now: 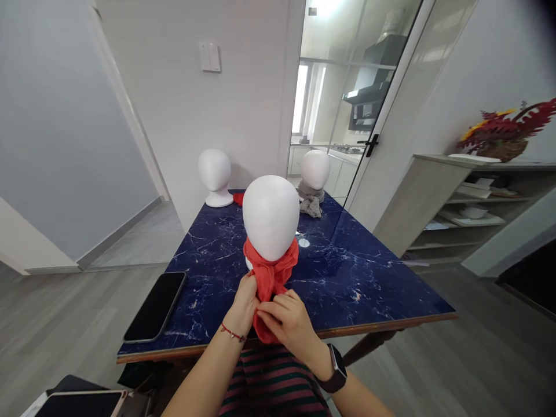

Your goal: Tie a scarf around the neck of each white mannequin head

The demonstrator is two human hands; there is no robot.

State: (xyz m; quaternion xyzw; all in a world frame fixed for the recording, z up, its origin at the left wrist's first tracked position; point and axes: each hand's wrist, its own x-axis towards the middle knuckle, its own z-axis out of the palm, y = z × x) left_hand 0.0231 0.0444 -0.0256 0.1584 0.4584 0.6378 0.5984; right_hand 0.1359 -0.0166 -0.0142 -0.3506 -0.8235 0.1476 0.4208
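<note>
A white foam mannequin head (pixel 270 215) stands near the front edge of a dark blue marble table (pixel 356 278). A red scarf (pixel 273 272) is wrapped round its neck, its ends hanging down in front. My left hand (pixel 244 302), with a red string bracelet at the wrist, pinches the scarf from the left. My right hand (pixel 286 321), with a dark watch on the wrist, grips the hanging ends from the right. Both hands are closed on the cloth just below the neck.
A black phone (pixel 155 306) lies at the table's front left. A bare foam head (pixel 215 175) stands at the far left with a bit of red cloth (pixel 238 198) beside it. Another foam head (pixel 315 172) with a grey scarf (pixel 310 201) stands far right. Shelves (pixel 473 208) stand to the right.
</note>
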